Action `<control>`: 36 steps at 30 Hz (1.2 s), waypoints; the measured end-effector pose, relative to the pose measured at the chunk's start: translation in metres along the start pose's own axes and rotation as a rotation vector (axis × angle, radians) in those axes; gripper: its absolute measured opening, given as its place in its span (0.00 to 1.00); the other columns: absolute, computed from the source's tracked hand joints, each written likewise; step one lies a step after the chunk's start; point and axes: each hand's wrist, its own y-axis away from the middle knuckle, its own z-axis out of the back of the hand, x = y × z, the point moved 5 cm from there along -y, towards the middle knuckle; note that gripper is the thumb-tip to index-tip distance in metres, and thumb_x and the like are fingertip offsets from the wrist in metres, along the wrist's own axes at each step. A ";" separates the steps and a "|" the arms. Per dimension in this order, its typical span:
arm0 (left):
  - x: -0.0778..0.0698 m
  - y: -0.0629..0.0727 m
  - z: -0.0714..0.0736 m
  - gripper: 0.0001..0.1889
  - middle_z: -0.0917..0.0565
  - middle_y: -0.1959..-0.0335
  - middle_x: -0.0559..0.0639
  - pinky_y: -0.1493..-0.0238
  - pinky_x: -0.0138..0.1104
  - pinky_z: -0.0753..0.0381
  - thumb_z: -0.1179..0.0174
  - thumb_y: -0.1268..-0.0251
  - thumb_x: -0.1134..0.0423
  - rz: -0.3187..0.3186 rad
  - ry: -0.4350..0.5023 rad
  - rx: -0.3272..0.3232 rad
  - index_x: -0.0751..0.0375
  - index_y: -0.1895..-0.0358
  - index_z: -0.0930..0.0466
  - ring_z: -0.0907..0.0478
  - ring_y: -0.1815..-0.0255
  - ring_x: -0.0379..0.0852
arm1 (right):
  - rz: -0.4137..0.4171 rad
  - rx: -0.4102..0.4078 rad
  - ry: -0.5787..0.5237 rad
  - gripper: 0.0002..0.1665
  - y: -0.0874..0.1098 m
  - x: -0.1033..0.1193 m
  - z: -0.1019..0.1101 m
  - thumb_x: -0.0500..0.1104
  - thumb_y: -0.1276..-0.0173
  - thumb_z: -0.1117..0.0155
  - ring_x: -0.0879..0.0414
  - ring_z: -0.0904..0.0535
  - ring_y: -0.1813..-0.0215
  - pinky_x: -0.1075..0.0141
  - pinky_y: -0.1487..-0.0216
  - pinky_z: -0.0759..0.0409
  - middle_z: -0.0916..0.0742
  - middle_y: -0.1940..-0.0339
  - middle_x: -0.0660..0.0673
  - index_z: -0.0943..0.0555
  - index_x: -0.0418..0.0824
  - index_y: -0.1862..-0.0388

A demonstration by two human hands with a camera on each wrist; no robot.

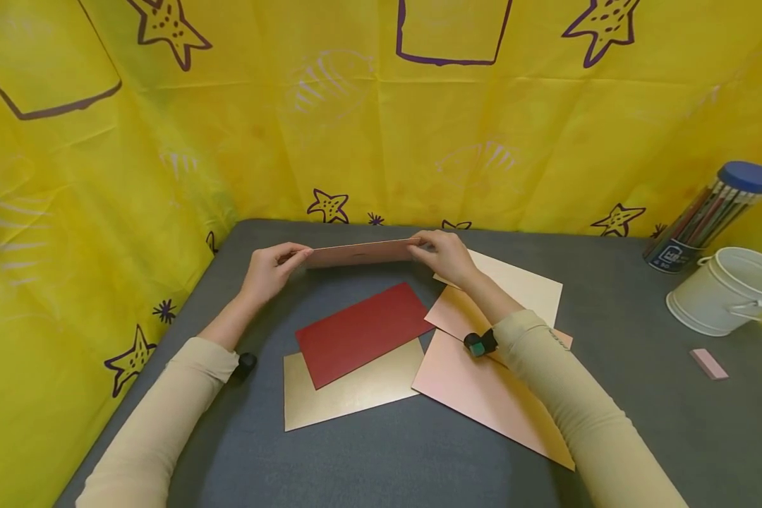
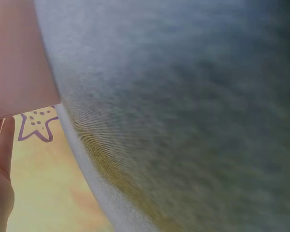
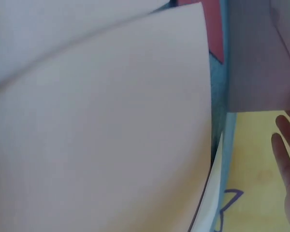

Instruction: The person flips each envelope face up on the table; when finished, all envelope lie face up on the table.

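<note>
Between both hands a pink envelope is held up by its two ends, one face tilted towards me, near the far side of the table. My left hand pinches its left end with thumb and fingers. The right end is pinched by my right hand. A fold line, like a flap edge, shows on the envelope in the right wrist view. Below it lies a red envelope, partly over a gold one. Under my right forearm are overlapping pink envelopes and a cream one.
At the right stand a clear tube of pencils with a blue lid and a white metal bucket. A pink eraser lies in front of the bucket. Yellow printed cloth hangs behind and left of the grey table.
</note>
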 end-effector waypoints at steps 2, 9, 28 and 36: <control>0.002 -0.003 0.003 0.08 0.12 0.67 0.54 0.73 0.24 0.31 0.35 0.35 0.63 0.024 0.020 -0.062 0.62 0.60 0.12 0.23 0.75 0.42 | -0.011 -0.023 -0.053 0.09 -0.002 0.000 -0.001 0.44 0.32 0.34 0.50 0.16 0.58 0.59 0.57 0.18 0.12 0.62 0.45 0.14 0.41 0.59; 0.015 -0.011 0.005 0.11 0.13 0.64 0.55 0.64 0.24 0.23 0.34 0.37 0.59 0.156 0.123 -0.154 0.62 0.59 0.12 0.20 0.67 0.29 | -0.062 -0.067 -0.115 0.09 -0.007 -0.003 -0.003 0.45 0.32 0.33 0.50 0.16 0.59 0.59 0.59 0.19 0.13 0.68 0.46 0.16 0.39 0.65; 0.047 -0.005 -0.013 0.13 0.15 0.55 0.63 0.54 0.45 0.21 0.38 0.32 0.62 0.367 -0.055 0.227 0.68 0.51 0.17 0.18 0.54 0.57 | -0.266 0.099 -0.047 0.13 -0.008 -0.023 -0.028 0.48 0.32 0.33 0.52 0.20 0.67 0.62 0.64 0.22 0.13 0.66 0.44 0.15 0.40 0.56; 0.049 -0.005 -0.014 0.13 0.15 0.55 0.64 0.49 0.48 0.23 0.39 0.31 0.64 0.350 -0.089 0.245 0.70 0.50 0.19 0.19 0.53 0.59 | -0.281 0.100 0.000 0.12 -0.011 -0.020 -0.031 0.46 0.33 0.32 0.49 0.20 0.64 0.60 0.61 0.23 0.12 0.64 0.42 0.15 0.38 0.59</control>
